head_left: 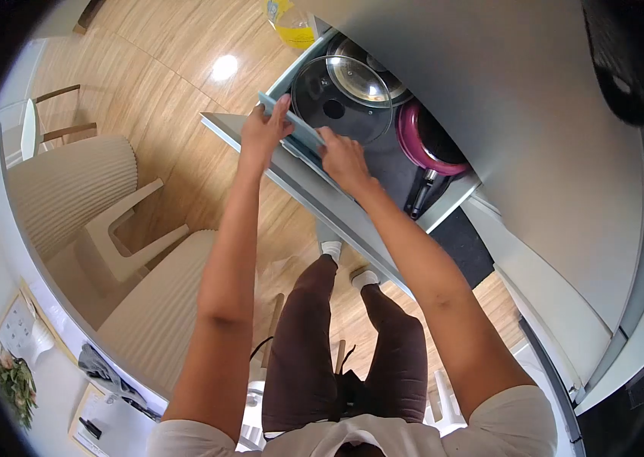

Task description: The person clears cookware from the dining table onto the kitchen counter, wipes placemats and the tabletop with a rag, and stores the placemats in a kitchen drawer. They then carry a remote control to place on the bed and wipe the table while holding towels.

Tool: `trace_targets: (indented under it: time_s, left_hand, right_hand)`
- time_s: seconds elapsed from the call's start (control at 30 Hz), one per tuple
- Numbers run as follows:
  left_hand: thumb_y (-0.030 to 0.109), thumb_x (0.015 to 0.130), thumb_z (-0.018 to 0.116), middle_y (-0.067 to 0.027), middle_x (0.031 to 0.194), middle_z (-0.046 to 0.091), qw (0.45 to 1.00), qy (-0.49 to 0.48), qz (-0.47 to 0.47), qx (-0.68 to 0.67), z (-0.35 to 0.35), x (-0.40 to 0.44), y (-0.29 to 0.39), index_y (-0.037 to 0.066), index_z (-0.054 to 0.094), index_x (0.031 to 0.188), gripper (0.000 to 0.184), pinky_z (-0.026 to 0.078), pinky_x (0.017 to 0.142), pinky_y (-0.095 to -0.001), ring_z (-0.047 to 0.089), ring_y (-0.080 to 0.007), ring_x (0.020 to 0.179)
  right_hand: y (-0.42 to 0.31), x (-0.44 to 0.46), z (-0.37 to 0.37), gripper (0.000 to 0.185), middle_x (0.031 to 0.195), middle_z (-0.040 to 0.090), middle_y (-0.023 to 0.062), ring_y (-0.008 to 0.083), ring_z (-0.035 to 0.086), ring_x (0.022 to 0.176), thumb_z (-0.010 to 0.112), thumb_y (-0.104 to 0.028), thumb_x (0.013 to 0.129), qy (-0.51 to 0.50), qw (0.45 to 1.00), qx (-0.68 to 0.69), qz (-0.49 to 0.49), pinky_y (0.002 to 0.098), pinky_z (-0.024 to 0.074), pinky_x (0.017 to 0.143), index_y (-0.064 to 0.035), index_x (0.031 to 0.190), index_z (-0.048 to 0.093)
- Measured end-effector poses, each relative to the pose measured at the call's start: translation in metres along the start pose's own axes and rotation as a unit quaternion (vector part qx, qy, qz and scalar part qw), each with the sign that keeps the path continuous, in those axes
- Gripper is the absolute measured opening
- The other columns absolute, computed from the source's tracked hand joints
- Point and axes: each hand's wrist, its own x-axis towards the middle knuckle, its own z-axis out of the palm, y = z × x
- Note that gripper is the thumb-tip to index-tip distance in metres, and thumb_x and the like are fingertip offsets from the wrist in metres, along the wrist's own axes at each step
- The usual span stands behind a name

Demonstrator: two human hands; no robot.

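A deep kitchen drawer (440, 217) stands pulled out with cookware inside. Along its front edge runs a narrow bluish panel (301, 131), just inside the grey drawer front (314, 189). My left hand (264, 131) grips this panel near its far left end, thumb over the top. Closer to the panel's other end, my right hand (343, 158) curls its fingers over it; some fingertips are hidden. Behind the panel lie a glass lid (349, 114), a pink-rimmed frying pan (412, 137) with a black handle, and a steel lid or pot (364, 57).
A grey cabinet front (520, 99) overhangs the drawer on the right. Cream ribbed chairs (71, 183) and a white table (55, 373) stand at left. A clear bag with yellow print (291, 27) sits beyond the drawer. My legs (303, 343) are close to the drawer front.
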Motion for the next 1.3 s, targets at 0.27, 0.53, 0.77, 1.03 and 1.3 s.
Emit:
trace_targets:
  time_s: [0.27, 0.53, 0.77, 1.03, 1.3]
  left_hand:
    - [0.000, 0.079, 0.049, -0.0249, 0.090, 0.057, 0.982, -0.008, -0.188, -0.001, -0.023, 0.057, -0.039, -0.012, 0.042, 0.104, 0.029, 0.054, 0.047, -0.0396, 0.062, -0.0341, 0.062]
    - [-0.001, 0.077, 0.046, -0.0291, 0.090, 0.057, 0.975, 0.034, -0.209, 0.070, -0.007, 0.056, -0.047, -0.018, 0.043, 0.105, 0.033, 0.055, 0.042, -0.0454, 0.064, -0.0388, 0.062]
    - [-0.001, 0.077, 0.049, -0.0305, 0.090, 0.057, 0.970, 0.027, -0.222, 0.093, -0.005, 0.048, -0.038, -0.022, 0.044, 0.101, 0.032, 0.057, 0.044, -0.0494, 0.064, -0.0427, 0.065]
    - [-0.006, 0.077, 0.046, -0.0339, 0.089, 0.056, 0.971, 0.015, -0.235, 0.037, -0.003, 0.041, -0.023, -0.023, 0.041, 0.102, 0.030, 0.056, 0.047, -0.0560, 0.062, -0.0469, 0.065]
    - [-0.009, 0.074, 0.044, -0.0341, 0.085, 0.056, 0.965, -0.004, -0.258, 0.039, -0.006, 0.046, -0.023, -0.025, 0.041, 0.097, 0.028, 0.055, 0.049, -0.0584, 0.061, -0.0482, 0.065]
  right_hand:
    - [-0.012, -0.005, 0.047, 0.034, 0.099, 0.062, 0.0177, 0.0356, 0.061, 0.090, 0.047, -0.006, 0.083, -0.024, 0.999, -0.016, -0.017, 0.0456, 0.0472, 0.076, -0.0068, 0.117, 0.051]
    - [0.031, -0.014, 0.040, 0.043, 0.116, 0.057, 0.0170, 0.0336, 0.055, 0.106, 0.052, -0.029, 0.090, -0.081, 0.987, 0.134, -0.030, 0.0382, 0.0442, 0.086, -0.0128, 0.130, 0.046]
    - [0.059, -0.021, 0.027, 0.046, 0.109, 0.057, 0.0264, 0.0385, 0.057, 0.100, 0.049, -0.026, 0.092, -0.191, 0.970, 0.154, -0.001, 0.0437, 0.0432, 0.087, -0.0079, 0.133, 0.040]
    - [0.052, -0.005, 0.013, 0.045, 0.086, 0.060, 0.0286, 0.0422, 0.060, 0.085, 0.044, -0.002, 0.082, -0.210, 0.976, -0.038, -0.030, 0.0482, 0.0459, 0.077, -0.0005, 0.127, 0.039]
    - [0.046, -0.017, 0.010, 0.033, 0.075, 0.060, 0.0271, 0.0437, 0.059, 0.075, 0.046, -0.009, 0.085, -0.114, 0.992, -0.052, -0.035, 0.0512, 0.0458, 0.071, 0.0016, 0.116, 0.046]
